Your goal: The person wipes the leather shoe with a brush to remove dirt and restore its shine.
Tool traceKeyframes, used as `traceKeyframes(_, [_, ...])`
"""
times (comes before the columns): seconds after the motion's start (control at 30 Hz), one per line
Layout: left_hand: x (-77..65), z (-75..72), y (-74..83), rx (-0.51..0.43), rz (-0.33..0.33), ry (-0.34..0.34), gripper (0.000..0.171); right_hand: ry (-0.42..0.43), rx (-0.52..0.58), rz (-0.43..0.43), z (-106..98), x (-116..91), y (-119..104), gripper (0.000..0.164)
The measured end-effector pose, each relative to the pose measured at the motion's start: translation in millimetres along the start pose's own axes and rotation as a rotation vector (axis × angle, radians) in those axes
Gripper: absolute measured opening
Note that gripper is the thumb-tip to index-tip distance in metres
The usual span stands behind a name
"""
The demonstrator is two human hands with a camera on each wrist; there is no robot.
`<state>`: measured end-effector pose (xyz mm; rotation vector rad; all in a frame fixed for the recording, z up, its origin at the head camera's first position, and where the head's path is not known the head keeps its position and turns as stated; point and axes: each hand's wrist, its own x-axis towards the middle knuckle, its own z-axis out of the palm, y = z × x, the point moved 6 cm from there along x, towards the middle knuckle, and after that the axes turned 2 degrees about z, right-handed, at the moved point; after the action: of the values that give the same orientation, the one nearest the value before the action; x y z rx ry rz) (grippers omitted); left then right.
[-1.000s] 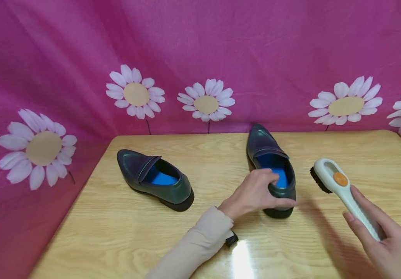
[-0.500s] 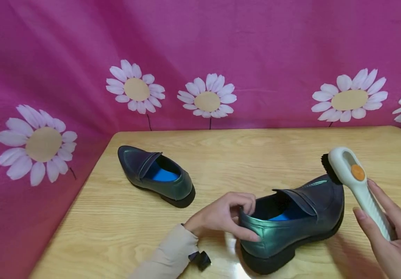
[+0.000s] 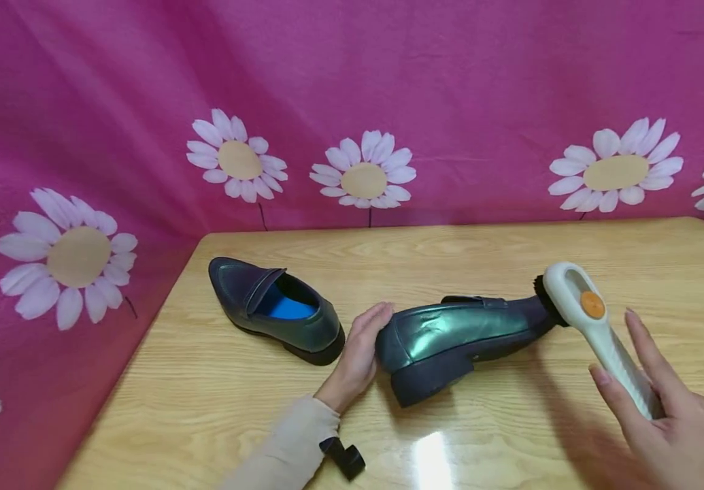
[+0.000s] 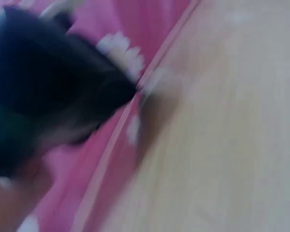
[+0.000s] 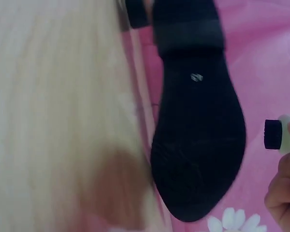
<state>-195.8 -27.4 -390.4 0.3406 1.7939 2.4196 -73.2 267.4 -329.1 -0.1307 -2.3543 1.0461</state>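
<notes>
Left fingers (image 3: 377, 315): gripping the raised shoe (image 3: 443, 333) by its heel, the left hand (image 3: 354, 361) near the centre of the head view.
Right fingers (image 3: 651, 354): curled round the handle of the white brush (image 3: 600, 335); the right hand (image 3: 673, 422) is at lower right.
Raised shoe: right of centre, held off the desk (image 3: 205, 408) and tipped, heel block toward the bottom, toe pointing right.
Brush: orange button on top; its dark bristles (image 3: 547, 303) overlap the toe in the head view, while pink shows between them and the shoe in the right wrist view.
Second shoe: upright at centre left, blue insole showing (image 3: 290, 330).
Markings: one small pale mark on the sole (image 5: 196, 77), too blurred to read.
Edges: the desk's far edge meets pink cloth (image 3: 480, 102) printed with daisies (image 3: 362, 181); its left edge slants toward lower left.
Open room: wood shows between the shoes and along the far edge.
Left wrist view: heavily blurred.
</notes>
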Motion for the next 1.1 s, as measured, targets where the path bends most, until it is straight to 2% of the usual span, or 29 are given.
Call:
traceKeyframes(0.07, [0.1,4.1,0.0,-0.013,0.003,0.064,0.031,-0.030,-0.022,-0.039,7.2,-2.6,-6.9,0.070])
traceKeyframes(0.17, [-2.0,8.0,-1.0,-0.070,-0.013,0.114,0.031,-0.071,-0.034,-0.102,16.8,-8.9,-21.4,0.064])
traceKeyframes(0.27, [-4.5,10.2,-7.2,-0.229,-0.083,0.109,0.024,-0.085,-0.003,-0.200,21.4,-19.4,-40.2,0.061])
traceKeyframes(0.37, [-5.1,12.5,-10.0,-0.281,-0.111,0.052,0.024,-0.117,0.023,-0.340,27.6,-31.7,-62.3,0.053])
traceKeyframes(0.47, [-3.8,15.9,-8.6,-0.217,-0.094,-0.064,0.025,-0.159,0.038,-0.482,36.9,-41.5,-80.6,0.043])
traceKeyframes(0.5, [-3.1,16.7,-7.7,-0.183,-0.082,-0.102,0.026,-0.163,0.042,-0.531,40.3,-43.5,-85.9,0.043])
traceKeyframes(0.57, [-1.3,15.2,-7.4,-0.124,-0.079,-0.134,0.028,-0.201,0.019,-0.578,48.2,-45.7,-93.4,0.048])
traceKeyframes(0.63, [0.7,11.6,-6.3,-0.042,-0.071,-0.133,0.034,-0.239,-0.045,-0.597,57.2,-46.0,-99.3,0.048])
traceKeyframes(0.7, [1.6,7.4,-6.5,0.003,-0.092,-0.103,0.042,-0.295,-0.144,-0.575,66.8,-45.9,-103.0,0.050])
traceKeyframes(0.77, [1.2,3.5,-9.3,0.016,-0.131,-0.071,0.049,-0.338,-0.261,-0.555,75.4,-47.2,-105.3,0.052])
traceKeyframes(0.83, [0.8,1.6,-13.3,-0.013,-0.168,-0.049,0.052,-0.334,-0.322,-0.562,80.9,-49.3,-107.4,0.050])
traceKeyframes(0.9, [1.3,1.1,-16.5,-0.062,-0.181,-0.048,0.052,-0.372,-0.357,-0.555,85.9,-52.4,-108.0,0.050])
traceKeyframes(0.97, [3.1,1.2,-17.2,-0.093,-0.167,-0.051,0.052,-0.381,-0.358,-0.588,88.4,-57.1,-111.2,0.049])
traceKeyframes(1.07, [2.8,0.8,-14.9,-0.049,-0.133,-0.068,0.052,-0.407,-0.373,-0.613,88.5,-65.4,-115.8,0.047])
traceKeyframes(1.1, [2.0,0.5,-14.1,-0.013,-0.119,-0.076,0.053,-0.381,-0.367,-0.641,87.0,-67.3,-118.3,0.047])
